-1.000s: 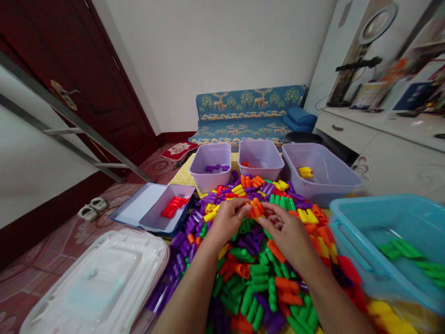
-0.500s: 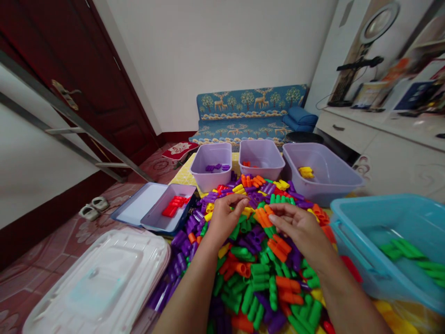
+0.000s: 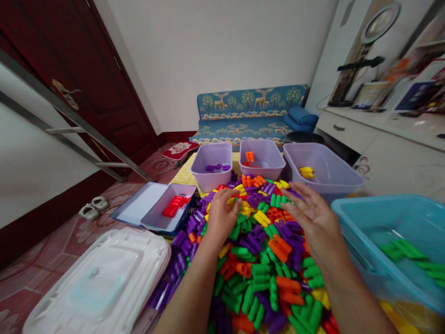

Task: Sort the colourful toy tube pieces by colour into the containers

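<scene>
A heap of plastic building pieces shaped like joined tubes (image 3: 259,271), in green, purple, orange, yellow and red, covers the table in front of me. Over its left side hovers my left hand (image 3: 224,214), thumb and curved fingers apart, with nothing seen in it. My right hand (image 3: 314,218) is above the heap's right side, fingers stretched out and empty. An orange piece (image 3: 250,157) shows in the middle lilac bin (image 3: 262,172), above other orange pieces there; whether it rests on them I cannot tell.
The left lilac bin (image 3: 211,182) holds purple pieces, the right lilac bin (image 3: 323,178) yellow ones. Green pieces lie in a blue tub (image 3: 351,241), red ones in an open case (image 3: 153,221). White lids (image 3: 100,273) lie at left; a patterned sofa (image 3: 243,125) stands behind.
The orange piece has left my right hand and now appears in the middle lilac bin. My right hand has opened and shifted slightly right and up; my left hand has moved little.
</scene>
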Demonstrator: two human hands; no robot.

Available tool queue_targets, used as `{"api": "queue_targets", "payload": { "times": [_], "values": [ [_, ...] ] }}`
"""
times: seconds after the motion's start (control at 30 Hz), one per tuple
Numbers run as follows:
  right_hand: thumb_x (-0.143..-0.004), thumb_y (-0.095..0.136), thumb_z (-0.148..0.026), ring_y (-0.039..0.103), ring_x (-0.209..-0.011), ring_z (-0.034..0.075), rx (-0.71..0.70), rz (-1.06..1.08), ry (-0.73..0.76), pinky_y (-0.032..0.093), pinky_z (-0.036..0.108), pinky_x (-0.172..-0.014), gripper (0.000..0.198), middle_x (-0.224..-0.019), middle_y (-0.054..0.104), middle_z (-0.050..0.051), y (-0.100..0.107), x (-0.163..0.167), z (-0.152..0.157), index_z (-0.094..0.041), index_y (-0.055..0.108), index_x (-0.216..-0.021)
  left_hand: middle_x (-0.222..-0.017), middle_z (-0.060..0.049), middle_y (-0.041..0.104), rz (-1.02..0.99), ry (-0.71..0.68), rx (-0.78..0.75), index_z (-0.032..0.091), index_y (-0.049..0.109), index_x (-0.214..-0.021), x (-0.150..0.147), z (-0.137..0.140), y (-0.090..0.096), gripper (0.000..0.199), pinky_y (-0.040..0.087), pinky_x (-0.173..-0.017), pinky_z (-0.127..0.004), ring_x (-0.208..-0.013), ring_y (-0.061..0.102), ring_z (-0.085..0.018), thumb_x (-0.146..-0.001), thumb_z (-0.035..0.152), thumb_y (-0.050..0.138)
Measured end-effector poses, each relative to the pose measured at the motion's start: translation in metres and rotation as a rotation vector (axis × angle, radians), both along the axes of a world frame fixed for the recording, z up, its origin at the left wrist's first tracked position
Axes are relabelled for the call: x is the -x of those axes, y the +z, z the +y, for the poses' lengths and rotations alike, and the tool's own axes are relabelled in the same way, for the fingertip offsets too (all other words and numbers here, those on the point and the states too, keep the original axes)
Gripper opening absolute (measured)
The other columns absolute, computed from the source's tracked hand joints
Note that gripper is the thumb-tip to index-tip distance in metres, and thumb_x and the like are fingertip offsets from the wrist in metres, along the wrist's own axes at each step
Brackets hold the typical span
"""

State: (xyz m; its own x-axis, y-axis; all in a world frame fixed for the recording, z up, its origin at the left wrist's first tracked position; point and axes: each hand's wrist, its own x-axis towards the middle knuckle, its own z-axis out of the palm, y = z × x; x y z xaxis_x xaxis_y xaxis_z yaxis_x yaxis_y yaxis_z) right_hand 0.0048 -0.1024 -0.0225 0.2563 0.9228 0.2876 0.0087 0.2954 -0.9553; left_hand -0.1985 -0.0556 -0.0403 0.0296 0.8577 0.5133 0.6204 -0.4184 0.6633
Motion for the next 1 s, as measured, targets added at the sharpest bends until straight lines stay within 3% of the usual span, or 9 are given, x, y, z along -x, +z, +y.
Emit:
{"api": "queue_targets", "payload": {
  "times": [0.13, 0.3, 0.4, 0.5, 0.63, 0.83, 1.0],
  "values": [
    [-0.08, 0.063, -0.042, 0.062, -0.113, 0.027, 0.078, -0.449, -0.098, 0.056, 0.039, -0.082, 0.045, -0.124, 0.064, 0.011, -0.016, -0.013, 0.006, -0.022, 0.06, -0.12, -0.107, -0.009, 0.069, 0.164, 0.122, 0.011, 0.018, 0.072, -0.103, 0.001, -0.003, 0.002, 0.025, 0.048, -0.092, -0.037, -0.103, 0.063, -0.025, -0.082, 0.028, 0.066],
    [-0.084, 0.056, -0.044, 0.07, -0.081, 0.026, 0.278, -0.943, -0.058, 0.054, 0.039, -0.07, 0.028, -0.086, 0.074, 0.004, -0.008, -0.027, -0.001, -0.025, 0.07, -0.099, -0.095, -0.006, 0.074, 0.215, 0.088, 0.179, 0.022, 0.075, -0.097, 0.003, -0.006, 0.008, 0.024, 0.05, -0.073, -0.031, -0.078, 0.067, -0.02, -0.085, 0.038, 0.061],
    [-0.084, 0.057, -0.042, 0.069, -0.091, 0.028, 0.263, -1.094, -0.019, 0.053, 0.041, -0.077, 0.028, -0.096, 0.075, 0.005, -0.004, -0.023, -0.005, -0.025, 0.072, -0.101, -0.097, -0.006, 0.074, 0.2, 0.037, 0.209, 0.022, 0.075, -0.095, 0.004, -0.007, 0.009, 0.024, 0.051, -0.072, -0.031, -0.078, 0.067, -0.02, -0.084, 0.039, 0.062],
    [-0.083, 0.06, -0.034, 0.064, -0.108, 0.031, 0.185, -1.127, 0.025, 0.05, 0.045, -0.091, 0.039, -0.113, 0.071, 0.009, -0.009, -0.011, -0.005, -0.02, 0.066, -0.119, -0.102, -0.006, 0.074, 0.173, -0.071, 0.249, 0.021, 0.074, -0.102, 0.004, -0.009, 0.01, 0.03, 0.052, -0.079, -0.033, -0.087, 0.068, -0.022, -0.083, 0.041, 0.064],
    [-0.082, 0.062, -0.028, 0.059, -0.114, 0.031, 0.122, -1.109, 0.099, 0.046, 0.048, -0.099, 0.044, -0.121, 0.067, 0.011, -0.016, 0.008, -0.004, -0.017, 0.063, -0.125, -0.111, -0.008, 0.072, 0.165, -0.229, 0.294, 0.02, 0.072, -0.11, 0.003, -0.012, 0.012, 0.035, 0.051, -0.088, -0.036, -0.102, 0.065, -0.025, -0.079, 0.036, 0.067],
    [-0.081, 0.061, -0.017, 0.059, -0.112, 0.026, 0.042, -0.954, 0.156, 0.045, 0.045, -0.101, 0.045, -0.119, 0.067, 0.009, -0.02, 0.024, -0.003, -0.019, 0.062, -0.125, -0.116, -0.006, 0.071, 0.154, -0.302, 0.258, 0.023, 0.07, -0.114, 0.003, -0.012, 0.009, 0.047, 0.047, -0.099, -0.038, -0.109, 0.064, -0.025, -0.07, 0.01, 0.064],
    [-0.08, 0.056, -0.016, 0.061, -0.111, 0.022, 0.03, -0.654, 0.193, 0.051, 0.039, -0.094, 0.043, -0.123, 0.064, 0.008, -0.027, 0.029, 0.0, -0.02, 0.061, -0.123, -0.115, -0.006, 0.071, 0.051, -0.324, 0.212, 0.022, 0.07, -0.113, 0.001, -0.01, 0.005, 0.047, 0.047, -0.1, -0.039, -0.109, 0.064, -0.025, -0.07, 0.006, 0.063]
  ]
}}
